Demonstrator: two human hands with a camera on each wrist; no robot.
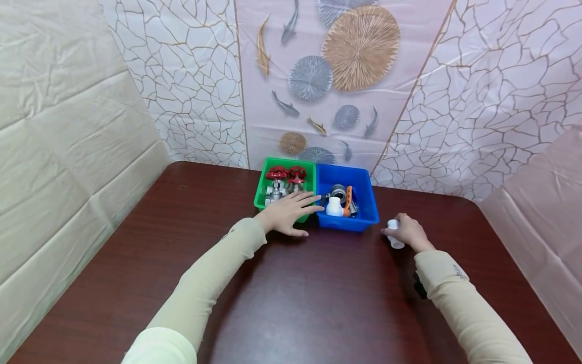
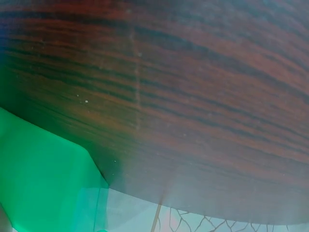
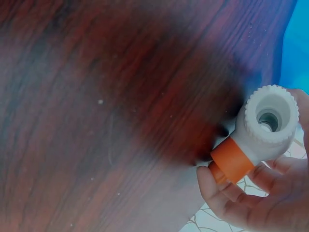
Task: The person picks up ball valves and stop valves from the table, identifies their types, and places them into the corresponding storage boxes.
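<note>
My right hand (image 1: 409,232) grips a white plastic valve (image 3: 268,123) just right of the blue bin. The right wrist view shows its ribbed open end and an orange collar (image 3: 232,159), with fingers curled round it. My left hand (image 1: 291,212) is spread over the front of the green bin (image 1: 260,194), its fingertips reaching to the blue bin's near left corner. In the green bin are metal valves with red handwheels (image 1: 276,173). The blue bin (image 1: 364,215) holds a white valve (image 1: 334,207) with an orange lever (image 1: 348,198) and some metal fittings (image 1: 338,191).
The two bins stand side by side near the back edge of a dark brown wooden table (image 1: 300,298). Patterned cloth (image 1: 200,81) hangs behind the table, and plain cloth walls (image 1: 68,126) rise at the sides.
</note>
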